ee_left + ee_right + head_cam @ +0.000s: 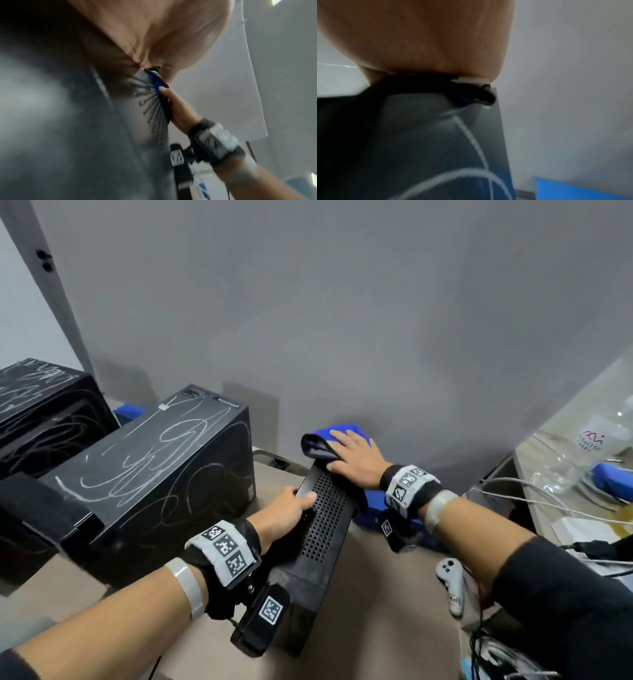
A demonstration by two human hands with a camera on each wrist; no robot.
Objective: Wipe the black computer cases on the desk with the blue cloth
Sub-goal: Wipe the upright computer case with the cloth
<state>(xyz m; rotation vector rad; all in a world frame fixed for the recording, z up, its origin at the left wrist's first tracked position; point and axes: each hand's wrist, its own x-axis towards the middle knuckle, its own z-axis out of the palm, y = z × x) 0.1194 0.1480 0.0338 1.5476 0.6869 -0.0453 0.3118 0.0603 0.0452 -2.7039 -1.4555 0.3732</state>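
A narrow black computer case with a perforated top stands on the desk in the middle of the head view. My left hand grips its left top edge, thumb on the perforations. My right hand lies flat on the blue cloth and presses it onto the far end of the case's top. In the left wrist view the cloth is squeezed between that hand and the case. A second case covered in white scribbles stands to the left, and a third beyond it.
A grey wall rises close behind the cases. A white game controller and cables lie to the right. A clear plastic bottle and a blue object sit on the side counter. Bare desk shows in front.
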